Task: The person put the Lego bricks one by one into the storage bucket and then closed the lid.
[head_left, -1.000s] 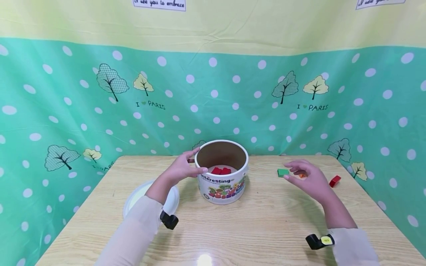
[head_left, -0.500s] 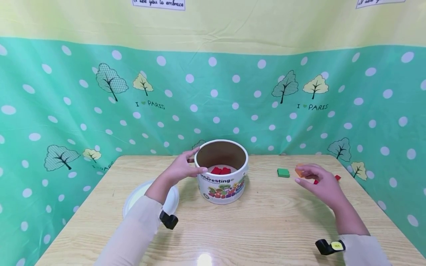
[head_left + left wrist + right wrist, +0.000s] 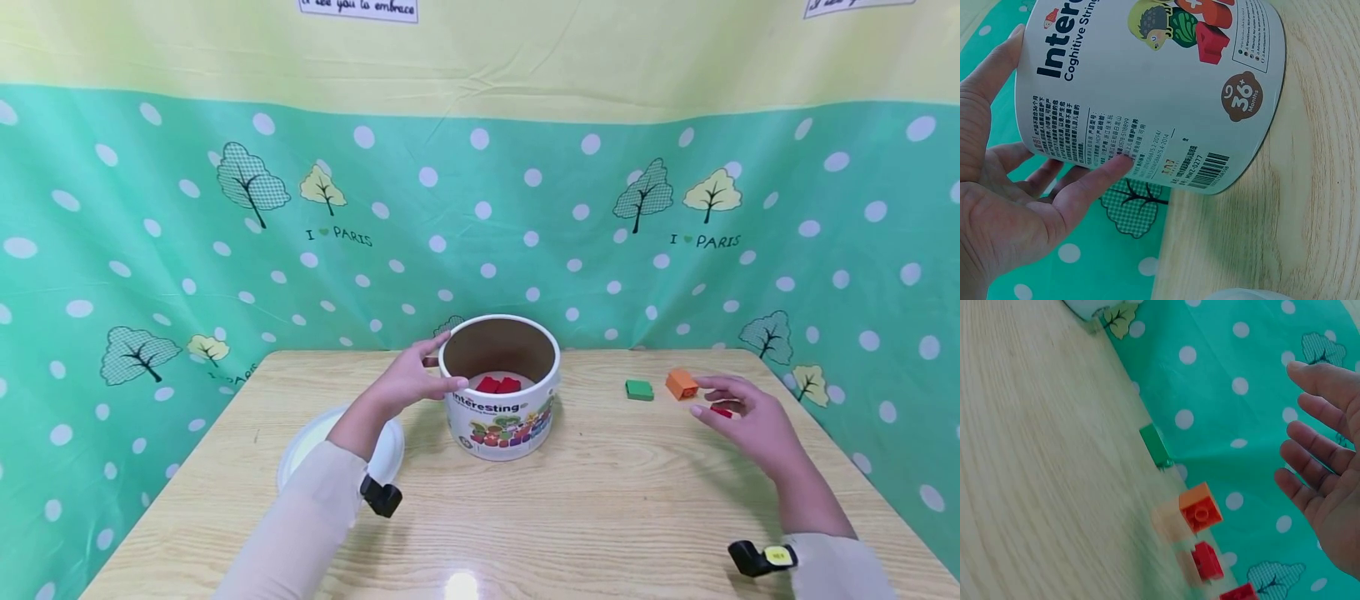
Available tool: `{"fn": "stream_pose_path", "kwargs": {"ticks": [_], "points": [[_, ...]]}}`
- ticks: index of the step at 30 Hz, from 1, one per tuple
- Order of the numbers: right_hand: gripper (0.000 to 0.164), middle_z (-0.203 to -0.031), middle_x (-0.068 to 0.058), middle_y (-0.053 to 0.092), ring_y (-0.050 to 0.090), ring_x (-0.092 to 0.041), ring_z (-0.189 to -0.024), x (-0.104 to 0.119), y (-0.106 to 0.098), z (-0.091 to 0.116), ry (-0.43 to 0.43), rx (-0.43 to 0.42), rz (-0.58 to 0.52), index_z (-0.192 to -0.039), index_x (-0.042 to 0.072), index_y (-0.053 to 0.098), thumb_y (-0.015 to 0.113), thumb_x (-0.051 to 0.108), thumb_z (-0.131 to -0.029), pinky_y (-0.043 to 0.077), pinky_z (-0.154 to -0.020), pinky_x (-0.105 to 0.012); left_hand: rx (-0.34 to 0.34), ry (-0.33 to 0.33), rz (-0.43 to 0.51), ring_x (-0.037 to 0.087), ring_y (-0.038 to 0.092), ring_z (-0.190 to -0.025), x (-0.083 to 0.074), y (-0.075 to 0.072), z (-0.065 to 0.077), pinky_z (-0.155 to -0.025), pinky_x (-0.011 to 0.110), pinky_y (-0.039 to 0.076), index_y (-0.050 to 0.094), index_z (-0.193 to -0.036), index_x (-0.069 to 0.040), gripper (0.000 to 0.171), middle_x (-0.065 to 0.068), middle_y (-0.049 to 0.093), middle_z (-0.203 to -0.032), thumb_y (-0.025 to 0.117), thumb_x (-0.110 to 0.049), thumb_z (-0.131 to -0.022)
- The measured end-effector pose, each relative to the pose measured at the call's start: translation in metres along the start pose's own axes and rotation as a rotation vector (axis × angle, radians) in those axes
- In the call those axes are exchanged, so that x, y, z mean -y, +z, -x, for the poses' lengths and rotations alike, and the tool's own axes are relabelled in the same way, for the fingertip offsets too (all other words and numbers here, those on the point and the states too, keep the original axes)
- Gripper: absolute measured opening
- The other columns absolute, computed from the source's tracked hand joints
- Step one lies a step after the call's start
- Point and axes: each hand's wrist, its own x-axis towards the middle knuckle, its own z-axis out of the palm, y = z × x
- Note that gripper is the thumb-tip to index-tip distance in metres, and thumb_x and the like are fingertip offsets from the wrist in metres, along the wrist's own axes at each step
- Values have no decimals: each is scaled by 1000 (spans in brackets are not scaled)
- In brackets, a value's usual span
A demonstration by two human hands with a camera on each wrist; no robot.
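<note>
A white bucket (image 3: 501, 429) with a printed label stands upright near the back of the table, with red blocks (image 3: 498, 385) inside on its floor. My left hand (image 3: 408, 377) rests against its left side. In the left wrist view the thumb touches the printed wall and a straight finger reaches the rim. My right hand (image 3: 753, 417) hovers at the right with fingers spread and loosely bent. A red block (image 3: 722, 412) shows between its thumb and fingers, untouched. Just left of the fingertips stands an orange block (image 3: 681, 385). Two red blocks, one a red brick (image 3: 1208, 561), appear in the right wrist view.
A flat green block (image 3: 639, 390) lies left of the orange one. Under my left forearm is a round white lid (image 3: 291, 454). A green dotted cloth (image 3: 480, 250) hangs behind the wooden table (image 3: 570, 517).
My right hand has moved right, away from the green block and past the orange one, which now shows fully. My left hand and the bucket stay put.
</note>
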Motion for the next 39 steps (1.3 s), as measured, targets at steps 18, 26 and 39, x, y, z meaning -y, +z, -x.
{"fn": "stream_pose_path", "kwargs": {"ticks": [18, 26, 39], "points": [[61, -125, -20, 54, 53, -14, -97, -33, -16, 9, 94, 6, 44, -137, 3, 53, 72, 36, -90, 45, -68, -9, -11, -5, -19, 35, 37, -133, 1, -1, -1, -83, 44, 57, 31, -154, -25, 103, 11, 31, -151, 89, -35, -69], [59, -118, -21, 55, 48, 2, -88, -49, -18, 7, 94, 22, 57, -136, 0, 53, 71, 34, -91, 49, -65, -13, -16, -6, -26, 35, 37, -134, 2, -1, -2, -85, 46, 57, 31, -154, -26, 95, 11, 30, -151, 85, -26, -76], [68, -120, -27, 55, 51, -41, -107, -71, -15, 1, 191, 100, 93, -139, -1, 49, 70, 41, -90, 46, -74, -35, -16, -1, -19, 35, 36, -134, 2, -1, -1, -85, 46, 57, 32, -153, -27, 102, 11, 30, -152, 89, -36, -69]]}}
